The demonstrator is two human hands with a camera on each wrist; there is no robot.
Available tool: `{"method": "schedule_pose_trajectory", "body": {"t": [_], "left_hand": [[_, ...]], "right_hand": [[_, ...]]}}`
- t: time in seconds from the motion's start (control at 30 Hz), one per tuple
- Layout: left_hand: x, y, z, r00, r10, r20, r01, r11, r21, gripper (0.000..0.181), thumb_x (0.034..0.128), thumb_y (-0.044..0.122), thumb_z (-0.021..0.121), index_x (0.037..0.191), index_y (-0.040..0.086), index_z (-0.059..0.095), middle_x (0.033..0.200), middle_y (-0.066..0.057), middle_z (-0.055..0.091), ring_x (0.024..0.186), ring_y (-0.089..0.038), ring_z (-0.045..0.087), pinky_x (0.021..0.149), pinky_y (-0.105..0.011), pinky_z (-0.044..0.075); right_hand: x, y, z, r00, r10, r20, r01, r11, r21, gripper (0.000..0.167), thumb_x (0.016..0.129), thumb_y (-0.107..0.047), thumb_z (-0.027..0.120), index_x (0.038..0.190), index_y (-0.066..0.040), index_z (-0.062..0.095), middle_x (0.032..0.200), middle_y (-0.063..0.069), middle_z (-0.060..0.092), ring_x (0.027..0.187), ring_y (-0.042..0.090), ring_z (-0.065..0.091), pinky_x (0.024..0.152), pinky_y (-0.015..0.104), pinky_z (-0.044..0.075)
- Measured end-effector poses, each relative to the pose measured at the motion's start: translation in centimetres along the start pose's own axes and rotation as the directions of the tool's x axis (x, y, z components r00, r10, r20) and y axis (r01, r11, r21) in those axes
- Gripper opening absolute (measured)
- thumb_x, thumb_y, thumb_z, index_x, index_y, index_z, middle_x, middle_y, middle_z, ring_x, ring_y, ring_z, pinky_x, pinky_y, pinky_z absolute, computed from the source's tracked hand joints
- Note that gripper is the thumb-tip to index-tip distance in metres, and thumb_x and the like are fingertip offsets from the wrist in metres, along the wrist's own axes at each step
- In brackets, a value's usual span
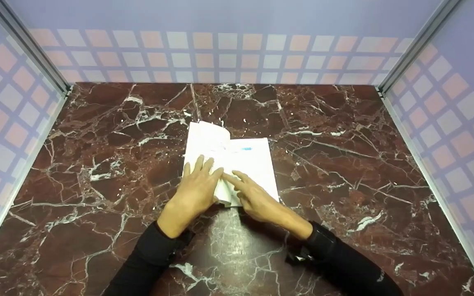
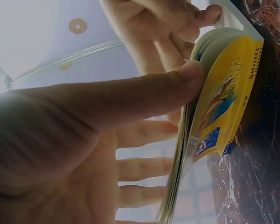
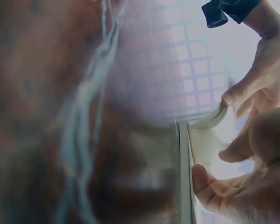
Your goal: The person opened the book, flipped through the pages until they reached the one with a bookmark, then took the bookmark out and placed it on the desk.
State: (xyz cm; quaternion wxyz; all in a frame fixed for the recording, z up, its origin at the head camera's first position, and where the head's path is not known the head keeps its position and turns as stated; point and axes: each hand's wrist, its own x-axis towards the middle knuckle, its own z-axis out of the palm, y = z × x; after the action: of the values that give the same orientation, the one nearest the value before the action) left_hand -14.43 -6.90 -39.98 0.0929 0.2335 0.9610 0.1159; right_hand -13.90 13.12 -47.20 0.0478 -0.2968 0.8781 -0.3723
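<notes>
An open book (image 1: pixel 257 168) with white pages lies on the marbled table, a small blue patch near the top of its right-hand page. Its yellow cover (image 2: pixel 233 84) with a coloured picture shows in the left wrist view, the left side raised off the table. The left hand (image 1: pixel 194 187) holds that raised side, thumb (image 2: pixel 149 95) at the cover's edge and fingers spread over the pages. Close beside it, the right hand (image 1: pixel 257 201) rests on the right-hand page near the fold, index finger stretched toward the left hand. Overexposure washes out the pages' print.
The dark red table (image 1: pixel 344 172) has white veins and small white flecks around the book. Checkered panels (image 1: pixel 228 53) enclose it at the back and both sides. Black bands and sleeves (image 1: pixel 150 250) cover the wrists and forearms.
</notes>
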Motion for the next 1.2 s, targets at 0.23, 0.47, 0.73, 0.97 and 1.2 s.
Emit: {"method": "schedule_pose_trajectory", "body": {"t": [0.23,0.47,0.73,0.97,1.2], "left_hand": [[0.1,-0.3,0.1,0.999,-0.029,0.027,0.03,0.999,-0.023,0.071,0.0815,0.011,0.085,0.145,0.003,0.054,0.159,-0.03,0.033,0.15,-0.051,0.021,0.116,-0.076,0.018],[0.3,-0.4,-0.1,0.996,-0.056,0.07,0.06,0.997,-0.056,0.071,0.0829,0.009,0.083,0.146,0.002,0.052,0.163,-0.031,0.025,0.152,-0.051,0.016,0.116,-0.076,0.019],[0.4,-0.8,0.2,0.994,-0.071,0.08,0.078,0.993,-0.085,0.069,0.0805,0.007,0.084,0.142,0.001,0.053,0.162,-0.031,0.027,0.151,-0.051,0.018,0.115,-0.074,0.023],[0.4,-0.9,0.1,0.994,-0.071,0.087,0.078,0.994,-0.079,0.075,0.0794,0.009,0.087,0.145,0.001,0.051,0.16,-0.031,0.03,0.15,-0.051,0.021,0.114,-0.073,0.027],[0.3,-1.0,0.1,0.995,-0.066,0.079,0.072,0.994,-0.081,0.074,0.0788,0.009,0.087,0.143,0.001,0.052,0.159,-0.031,0.032,0.149,-0.052,0.023,0.113,-0.073,0.03]], "right_hand": [[-0.6,-1.5,-2.3,0.965,0.132,-0.225,-0.172,0.971,-0.169,0.051,0.1,-0.011,0.064,0.145,0.008,0.048,0.143,0.027,0.056,0.12,0.04,0.06,0.102,0.052,0.053],[-0.8,-1.2,-3.8,0.917,0.2,-0.346,-0.37,0.751,-0.546,0.065,0.096,-0.041,0.071,0.129,0.012,0.053,0.118,0.027,0.063,0.104,0.042,0.061,0.078,0.052,0.054],[-1.0,-1.3,-2.0,0.91,0.287,-0.3,-0.415,0.628,-0.658,0.064,0.095,-0.056,0.067,0.108,0.007,0.059,0.088,0.02,0.064,0.083,0.035,0.063,0.07,0.046,0.054],[-1.1,-1.1,-0.4,0.902,0.341,-0.264,-0.423,0.582,-0.694,0.092,0.092,-0.064,0.064,0.133,0.017,0.054,0.11,0.032,0.067,0.099,0.04,0.063,0.077,0.049,0.057],[-1.1,-1.1,0.0,0.902,0.329,-0.279,-0.427,0.591,-0.684,0.087,0.089,-0.057,0.073,0.13,0.018,0.054,0.11,0.031,0.066,0.098,0.038,0.062,0.075,0.047,0.057]]}}
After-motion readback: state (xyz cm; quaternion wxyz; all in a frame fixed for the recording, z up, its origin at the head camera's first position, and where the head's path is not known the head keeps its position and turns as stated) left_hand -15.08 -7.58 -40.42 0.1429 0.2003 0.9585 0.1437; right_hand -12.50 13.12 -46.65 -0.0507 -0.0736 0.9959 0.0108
